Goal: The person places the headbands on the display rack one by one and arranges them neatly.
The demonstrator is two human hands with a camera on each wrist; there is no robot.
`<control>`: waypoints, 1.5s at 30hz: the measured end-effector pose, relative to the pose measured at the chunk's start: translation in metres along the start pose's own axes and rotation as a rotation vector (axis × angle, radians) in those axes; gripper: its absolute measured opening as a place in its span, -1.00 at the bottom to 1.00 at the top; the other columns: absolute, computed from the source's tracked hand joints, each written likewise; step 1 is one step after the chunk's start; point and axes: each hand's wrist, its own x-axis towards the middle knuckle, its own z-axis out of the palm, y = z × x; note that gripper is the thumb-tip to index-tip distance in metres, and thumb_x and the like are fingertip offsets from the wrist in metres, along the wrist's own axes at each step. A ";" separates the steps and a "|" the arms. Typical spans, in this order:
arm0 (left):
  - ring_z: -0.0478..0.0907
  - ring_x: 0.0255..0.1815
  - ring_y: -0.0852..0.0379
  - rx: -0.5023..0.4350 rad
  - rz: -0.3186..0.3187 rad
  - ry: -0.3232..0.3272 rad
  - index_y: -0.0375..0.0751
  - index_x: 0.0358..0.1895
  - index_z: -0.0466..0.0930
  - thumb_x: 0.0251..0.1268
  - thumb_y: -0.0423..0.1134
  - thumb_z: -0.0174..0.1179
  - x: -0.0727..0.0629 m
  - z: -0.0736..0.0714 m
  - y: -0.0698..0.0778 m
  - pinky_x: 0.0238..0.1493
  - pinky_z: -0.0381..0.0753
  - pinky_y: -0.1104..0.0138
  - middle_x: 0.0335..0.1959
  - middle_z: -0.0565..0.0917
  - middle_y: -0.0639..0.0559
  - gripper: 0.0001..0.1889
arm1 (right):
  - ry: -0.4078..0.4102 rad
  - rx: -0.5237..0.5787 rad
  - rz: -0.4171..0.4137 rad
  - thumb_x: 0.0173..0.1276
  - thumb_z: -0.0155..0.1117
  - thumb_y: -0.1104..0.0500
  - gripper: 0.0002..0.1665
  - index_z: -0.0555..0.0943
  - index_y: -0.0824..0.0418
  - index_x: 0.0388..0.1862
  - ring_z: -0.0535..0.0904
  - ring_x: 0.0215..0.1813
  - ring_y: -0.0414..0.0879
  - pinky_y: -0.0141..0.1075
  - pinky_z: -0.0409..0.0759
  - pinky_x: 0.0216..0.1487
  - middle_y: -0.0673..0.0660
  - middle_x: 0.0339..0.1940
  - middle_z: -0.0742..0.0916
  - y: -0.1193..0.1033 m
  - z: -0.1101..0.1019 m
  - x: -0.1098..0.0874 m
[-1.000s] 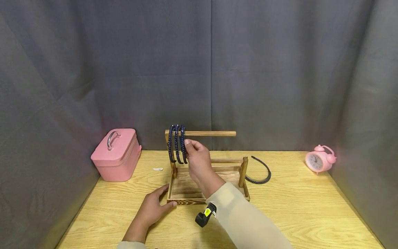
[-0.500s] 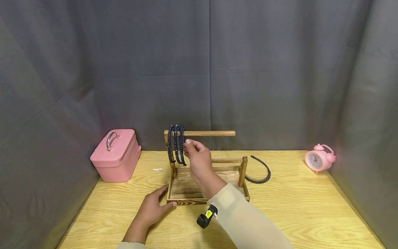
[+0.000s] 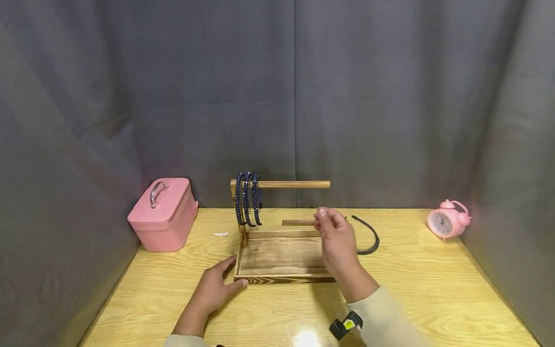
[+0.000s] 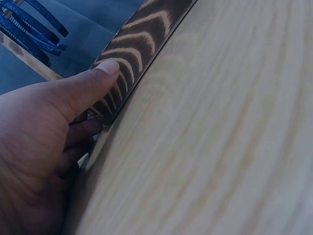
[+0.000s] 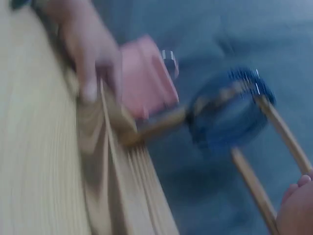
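Note:
A wooden rack with a shallow tray base (image 3: 282,279) stands on the table. Three dark blue headbands (image 3: 248,200) hang side by side at the left end of its upper bar (image 3: 299,184). My left hand (image 3: 212,289) holds the tray's front left corner, the thumb on the striped front face (image 4: 139,41) and the fingers round the side. My right hand (image 3: 340,241) is in front of the lower bar (image 3: 297,222), fingers loosely bent and nothing between them. It covers the rack's right post. A further headband (image 3: 374,241) lies on the table, partly hidden by this hand.
At the back left stands a pink case (image 3: 162,217) with a metal handle. A small white hair clip (image 3: 221,234) lies between it and the rack. On the right is a pink alarm clock (image 3: 446,220). Grey curtains (image 3: 277,96) enclose the table.
My right hand has let go of the rightmost hanging headband and moved right and slightly down, across the lower bar. The three headbands stay on the upper bar; my left hand keeps its place.

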 end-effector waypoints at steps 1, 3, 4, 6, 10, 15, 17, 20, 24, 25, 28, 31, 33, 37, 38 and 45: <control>0.49 0.58 -0.32 -0.002 -0.004 -0.007 -0.20 0.61 0.48 0.29 0.07 0.61 0.000 0.000 0.001 0.62 0.48 -0.19 0.52 0.60 -0.24 -0.11 | 0.021 -0.024 -0.015 0.74 0.24 0.10 -0.80 0.65 0.23 0.02 0.63 -0.03 -0.16 -0.35 0.70 0.19 -0.05 -0.14 0.73 -0.002 -0.015 0.002; 0.48 0.58 -0.34 -0.001 -0.005 -0.017 -0.19 0.62 0.47 0.29 0.08 0.60 0.000 -0.001 0.001 0.61 0.49 -0.21 0.53 0.59 -0.25 -0.10 | 0.066 -0.076 -0.046 0.73 0.25 0.11 -0.84 0.66 0.18 -0.02 0.63 -0.07 -0.18 -0.38 0.69 0.14 -0.10 -0.19 0.74 -0.005 -0.045 0.008; 0.48 0.58 -0.34 0.001 -0.007 -0.019 -0.19 0.62 0.47 0.29 0.08 0.60 0.001 -0.001 0.001 0.60 0.49 -0.22 0.53 0.59 -0.25 -0.10 | 0.088 -0.090 -0.058 0.72 0.26 0.12 -0.87 0.67 0.15 -0.06 0.63 -0.10 -0.19 -0.41 0.69 0.10 -0.11 -0.22 0.74 -0.006 -0.059 0.011; 0.47 0.59 -0.33 -0.001 -0.017 -0.021 -0.16 0.63 0.46 0.29 0.08 0.60 0.000 -0.002 0.001 0.61 0.48 -0.21 0.54 0.58 -0.24 -0.10 | 0.121 -0.102 -0.066 0.70 0.29 0.15 -0.87 0.69 0.12 -0.13 0.63 -0.13 -0.18 -0.42 0.70 0.05 -0.10 -0.27 0.74 -0.009 -0.085 0.017; 0.47 0.60 -0.32 -0.007 -0.017 -0.027 -0.15 0.63 0.46 0.30 0.08 0.59 0.001 -0.002 0.000 0.62 0.47 -0.21 0.54 0.58 -0.23 -0.11 | 0.133 -0.249 -0.057 0.69 0.31 0.08 -0.79 0.71 0.19 -0.12 0.64 -0.17 -0.19 -0.46 0.66 -0.06 -0.13 -0.33 0.73 -0.009 -0.134 0.030; 0.46 0.60 -0.32 -0.014 -0.020 -0.021 -0.16 0.62 0.46 0.30 0.07 0.60 0.000 0.002 -0.001 0.64 0.45 -0.20 0.54 0.58 -0.23 -0.12 | 0.019 -0.800 -0.082 0.69 0.29 -0.14 -0.52 0.73 0.25 0.16 0.64 -0.02 -0.22 -0.46 0.61 -0.04 -0.06 -0.13 0.79 0.002 -0.192 0.045; 0.46 0.60 -0.33 -0.012 -0.023 -0.016 -0.16 0.62 0.47 0.30 0.06 0.60 0.000 0.002 -0.003 0.64 0.45 -0.20 0.54 0.58 -0.24 -0.12 | -0.062 -0.961 -0.101 0.68 0.31 -0.12 -0.54 0.75 0.22 0.19 0.67 0.04 -0.13 -0.39 0.64 -0.01 0.06 -0.02 0.83 0.009 -0.208 0.052; 0.47 0.60 -0.33 -0.011 -0.019 -0.013 -0.17 0.62 0.47 0.30 0.06 0.60 -0.001 0.001 -0.004 0.64 0.44 -0.20 0.54 0.58 -0.24 -0.12 | -0.173 -1.106 -0.132 0.64 0.39 -0.01 -0.65 0.78 0.19 0.20 0.75 0.09 0.05 -0.23 0.73 0.01 0.19 0.10 0.85 0.019 -0.224 0.060; 0.47 0.59 -0.31 -0.010 -0.008 -0.009 -0.16 0.62 0.47 0.31 0.08 0.59 -0.001 0.000 -0.005 0.64 0.45 -0.19 0.54 0.58 -0.23 -0.12 | -0.303 -1.212 -0.208 0.57 0.45 0.15 -0.73 0.81 0.18 0.17 0.79 0.12 0.24 0.10 0.83 0.07 0.24 0.16 0.83 0.023 -0.230 0.072; 0.47 0.60 -0.31 -0.010 -0.007 -0.009 -0.15 0.62 0.47 0.31 0.08 0.59 0.000 -0.001 -0.005 0.64 0.45 -0.19 0.54 0.58 -0.22 -0.12 | -0.335 -1.236 -0.220 0.57 0.45 0.17 -0.74 0.82 0.18 0.15 0.79 0.14 0.27 0.15 0.83 0.11 0.24 0.18 0.82 0.023 -0.229 0.074; 0.47 0.60 -0.31 -0.009 -0.009 -0.013 -0.14 0.62 0.46 0.31 0.08 0.59 0.000 -0.001 -0.004 0.63 0.46 -0.19 0.54 0.58 -0.22 -0.12 | -0.426 -1.305 -0.280 0.52 0.47 0.24 -0.80 0.85 0.16 0.07 0.77 0.19 0.31 0.25 0.77 0.23 0.22 0.15 0.83 0.023 -0.226 0.080; 0.47 0.60 -0.29 -0.004 -0.007 -0.023 -0.12 0.63 0.46 0.31 0.08 0.59 0.001 0.002 -0.003 0.63 0.46 -0.19 0.55 0.58 -0.20 -0.12 | -0.502 -1.371 -0.329 0.48 0.51 0.26 -0.86 0.87 0.11 -0.05 0.76 0.18 0.28 0.26 0.73 0.29 0.14 0.05 0.85 0.022 -0.225 0.080; 0.47 0.60 -0.29 -0.004 -0.004 -0.030 -0.10 0.63 0.46 0.32 0.10 0.58 0.002 0.003 -0.002 0.63 0.46 -0.19 0.55 0.58 -0.19 -0.12 | -0.531 -1.410 -0.378 0.44 0.54 0.26 -0.89 0.88 0.07 -0.13 0.75 0.15 0.25 0.27 0.70 0.31 0.06 -0.05 0.87 0.021 -0.227 0.079; 0.47 0.60 -0.30 -0.017 -0.005 -0.033 -0.09 0.64 0.46 0.31 0.09 0.59 0.003 0.003 0.000 0.63 0.46 -0.20 0.55 0.57 -0.20 -0.12 | -0.552 -1.444 -0.402 0.41 0.56 0.22 -0.93 0.88 0.04 -0.22 0.75 0.06 0.16 0.25 0.71 0.30 -0.05 -0.16 0.87 0.019 -0.229 0.075; 0.47 0.60 -0.30 -0.020 -0.007 -0.033 -0.10 0.64 0.46 0.32 0.09 0.59 0.002 0.003 0.000 0.63 0.46 -0.20 0.55 0.57 -0.20 -0.12 | -0.556 -1.438 -0.391 0.40 0.56 0.21 -0.94 0.89 0.04 -0.23 0.76 0.04 0.14 0.25 0.72 0.28 -0.05 -0.18 0.87 0.019 -0.230 0.074; 0.47 0.60 -0.30 -0.012 -0.019 -0.018 -0.11 0.63 0.47 0.31 0.05 0.60 0.000 0.000 -0.002 0.63 0.46 -0.20 0.55 0.58 -0.22 -0.13 | -0.560 -1.387 -0.269 0.45 0.52 0.20 -0.93 0.90 0.06 -0.21 0.79 0.02 0.14 0.20 0.79 0.19 0.01 -0.14 0.87 0.014 -0.235 0.064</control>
